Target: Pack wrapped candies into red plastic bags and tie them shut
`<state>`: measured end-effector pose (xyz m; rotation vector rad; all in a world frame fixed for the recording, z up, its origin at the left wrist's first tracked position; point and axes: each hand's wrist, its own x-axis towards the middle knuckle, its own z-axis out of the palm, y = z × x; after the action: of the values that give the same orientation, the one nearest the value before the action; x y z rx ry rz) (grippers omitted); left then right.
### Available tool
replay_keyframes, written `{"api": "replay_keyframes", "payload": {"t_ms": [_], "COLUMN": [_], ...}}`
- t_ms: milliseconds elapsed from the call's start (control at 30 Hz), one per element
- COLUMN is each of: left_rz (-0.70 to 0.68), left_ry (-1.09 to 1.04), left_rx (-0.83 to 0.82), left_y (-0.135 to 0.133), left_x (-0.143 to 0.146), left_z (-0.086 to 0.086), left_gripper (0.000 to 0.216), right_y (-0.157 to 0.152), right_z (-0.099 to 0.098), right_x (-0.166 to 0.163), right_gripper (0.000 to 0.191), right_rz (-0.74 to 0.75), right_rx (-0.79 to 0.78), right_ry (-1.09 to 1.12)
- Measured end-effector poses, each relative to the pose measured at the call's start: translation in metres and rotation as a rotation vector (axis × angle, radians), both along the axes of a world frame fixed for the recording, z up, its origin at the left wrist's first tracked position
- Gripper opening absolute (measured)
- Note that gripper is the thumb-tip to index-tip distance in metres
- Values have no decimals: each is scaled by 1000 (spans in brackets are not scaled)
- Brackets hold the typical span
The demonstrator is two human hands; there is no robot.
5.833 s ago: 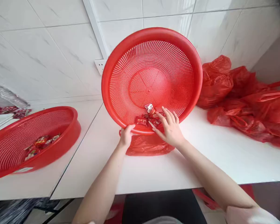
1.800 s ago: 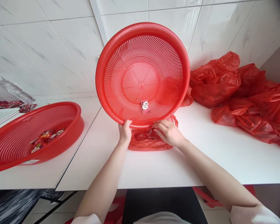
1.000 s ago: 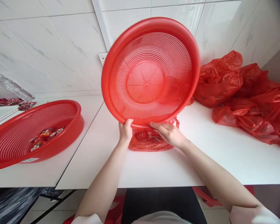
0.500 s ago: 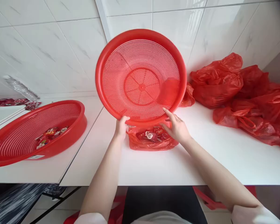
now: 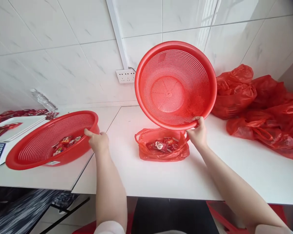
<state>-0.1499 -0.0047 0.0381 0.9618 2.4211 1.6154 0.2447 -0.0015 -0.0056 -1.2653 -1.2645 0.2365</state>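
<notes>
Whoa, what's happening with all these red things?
A person's right hand grips a round red plastic mesh basket by the rim, tipped with its opening towards the person. The left hand holds the rim of a second red mesh basket, with some small shiny wrapped packets inside. Between the hands, an open thin red plastic bag sits on the white table, with similar packets showing inside.

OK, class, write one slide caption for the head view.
Right hand holding a tilted red basket, left hand clasping a second basket, an open bag of wrapped packets between them.
</notes>
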Motion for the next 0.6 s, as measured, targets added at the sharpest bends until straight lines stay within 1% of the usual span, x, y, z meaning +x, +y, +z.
{"api": "replay_keyframes", "payload": {"t_ms": [100, 133, 200, 267, 367, 467, 533, 600], "left_rz": [108, 121, 122, 115, 55, -35, -113, -241], "left_ry": [15, 25, 56, 87, 121, 131, 118, 37], "left_rx": [-142, -179, -190, -142, -3, 77, 80, 123], "left_y": [1, 2, 5, 7, 11, 16, 19, 20], "left_x": [-7, -6, -4, -2, 0, 6, 15, 27], "left_z": [-5, -6, -9, -11, -17, -23, -25, -24], "left_gripper": [64, 59, 52, 48, 51, 55, 48, 37], "right_y": [1, 1, 1, 1, 2, 0, -5, -12], "right_z": [2, 3, 3, 2, 1, -1, -1, 0], "right_x": [1, 1, 1, 1, -1, -4, -10, -20], "right_gripper": [35, 35, 34, 33, 33, 33, 32, 31], "right_rz": [-21, -23, -19, -4, 31, 71, 112, 181], "right_rx": [2, 3, 4, 10, 22, 2, -6, 5], "right_ry": [36, 44, 59, 73, 81, 52, 13, -23]}}
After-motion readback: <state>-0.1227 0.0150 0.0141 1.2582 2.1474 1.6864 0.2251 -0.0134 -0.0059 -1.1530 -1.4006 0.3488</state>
